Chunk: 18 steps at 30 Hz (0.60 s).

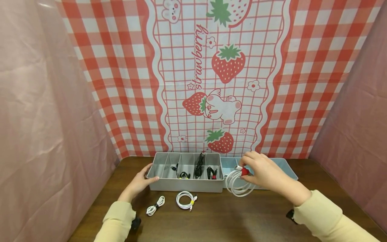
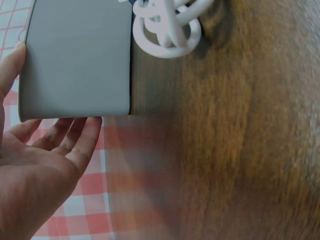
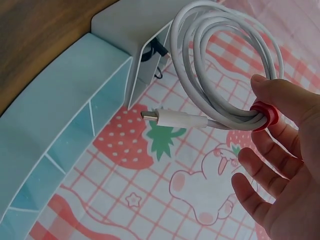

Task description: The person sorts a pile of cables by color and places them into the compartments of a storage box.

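Can read "strawberry" in red script, running sideways up the backdrop cloth point(image 1: 201, 57). Pinching a coiled white cable point(image 3: 220, 111) at its red tie point(image 3: 265, 115) between right hand point(image 1: 261, 168) thumb and index, with remaining fingers loosely spread, up near where the gray box point(image 1: 185, 185) meets the blue box point(image 3: 55, 90). Resting the left hand point(image 1: 140, 179), with fingers extended, against the gray box's left end, with thumb at the front rim.

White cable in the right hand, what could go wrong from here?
The plug juts from the white cable, so it might snag the blue box. The right hand pinches the coil near its red tie, so the loops could swing or slip.
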Available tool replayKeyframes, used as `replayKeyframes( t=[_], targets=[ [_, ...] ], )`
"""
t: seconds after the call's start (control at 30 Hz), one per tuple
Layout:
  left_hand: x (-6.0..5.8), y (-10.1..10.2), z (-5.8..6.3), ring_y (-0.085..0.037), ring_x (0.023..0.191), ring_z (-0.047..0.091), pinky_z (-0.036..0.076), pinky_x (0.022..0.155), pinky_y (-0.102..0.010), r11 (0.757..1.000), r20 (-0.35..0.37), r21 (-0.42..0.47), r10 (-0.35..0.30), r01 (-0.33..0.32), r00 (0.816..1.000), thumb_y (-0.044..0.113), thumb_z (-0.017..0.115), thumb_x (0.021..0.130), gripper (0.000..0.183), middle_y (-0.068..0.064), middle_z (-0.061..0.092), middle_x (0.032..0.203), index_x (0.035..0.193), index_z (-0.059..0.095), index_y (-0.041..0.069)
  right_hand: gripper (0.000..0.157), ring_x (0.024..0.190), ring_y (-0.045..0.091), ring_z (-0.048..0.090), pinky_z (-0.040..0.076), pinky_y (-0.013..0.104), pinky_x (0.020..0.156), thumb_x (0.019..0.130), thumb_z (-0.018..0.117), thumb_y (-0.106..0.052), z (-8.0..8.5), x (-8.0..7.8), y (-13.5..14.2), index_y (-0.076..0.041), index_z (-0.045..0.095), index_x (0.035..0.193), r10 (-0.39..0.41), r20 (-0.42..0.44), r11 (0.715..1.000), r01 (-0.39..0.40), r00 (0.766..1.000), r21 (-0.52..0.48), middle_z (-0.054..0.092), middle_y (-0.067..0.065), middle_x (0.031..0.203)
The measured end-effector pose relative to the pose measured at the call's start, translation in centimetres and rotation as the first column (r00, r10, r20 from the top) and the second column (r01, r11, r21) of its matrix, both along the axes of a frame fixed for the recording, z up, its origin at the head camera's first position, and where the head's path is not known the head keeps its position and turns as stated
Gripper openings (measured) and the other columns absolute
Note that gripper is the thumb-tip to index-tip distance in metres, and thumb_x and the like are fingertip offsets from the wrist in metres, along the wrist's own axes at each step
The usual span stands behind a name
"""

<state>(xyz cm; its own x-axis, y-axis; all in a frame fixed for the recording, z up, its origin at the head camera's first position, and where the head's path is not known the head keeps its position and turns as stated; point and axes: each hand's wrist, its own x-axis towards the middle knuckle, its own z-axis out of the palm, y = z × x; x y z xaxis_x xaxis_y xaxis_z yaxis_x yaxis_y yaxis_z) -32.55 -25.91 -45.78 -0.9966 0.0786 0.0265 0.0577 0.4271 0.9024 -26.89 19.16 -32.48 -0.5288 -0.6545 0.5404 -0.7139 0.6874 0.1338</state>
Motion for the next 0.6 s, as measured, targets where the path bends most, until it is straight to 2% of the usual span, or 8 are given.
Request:
replayKeyframes(
  t=[0.2,0.5,0.6],
  targets=[
    [0.0,0.0,0.0,-0.038,0.127,0.042,0.036,0.102,-0.051,1.0,-0.004,0.01,-0.004,0.004,1.0,0.025,0.07,0.086,0.082,-0.025,0.033,0.146,0.149,0.022,0.004,0.041,0.07,0.008,0.043,0.046,0.027,0.059,0.057,0.091,-0.023,0.5,-0.3,0.5,-0.016,0.059,0.081,-0.038,0.032,0.999,0.038,0.999,-0.02,0.053,-0.005,0.079],
    [0.0,0.0,0.0,-0.039,0.125,0.043,0.038,0.1,-0.051,1.0,-0.01,-0.002,-0.014,0.014,1.0,0.021,0.068,0.087,0.079,-0.027,0.035,0.144,0.148,0.022,0.002,0.039,0.078,0.015,0.051,0.048,0.038,0.068,0.06,0.089,-0.03,1.4,-0.7,1.1,-0.014,0.064,0.085,-0.146,0.067,0.989,0.146,0.987,0.001,0.058,-0.002,0.083],
    [0.4,0.2,0.5,-0.04,0.125,0.043,0.038,0.1,-0.051,1.0,-0.013,-0.002,-0.023,0.023,1.0,0.021,0.068,0.087,0.079,-0.028,0.034,0.144,0.148,0.022,0.001,0.039,0.078,0.016,0.051,0.048,0.037,0.067,0.06,0.089,-0.031,1.6,-1.0,1.3,-0.014,0.064,0.084,-0.167,0.07,0.986,0.168,0.983,-0.005,0.058,-0.001,0.083]
  ],
)
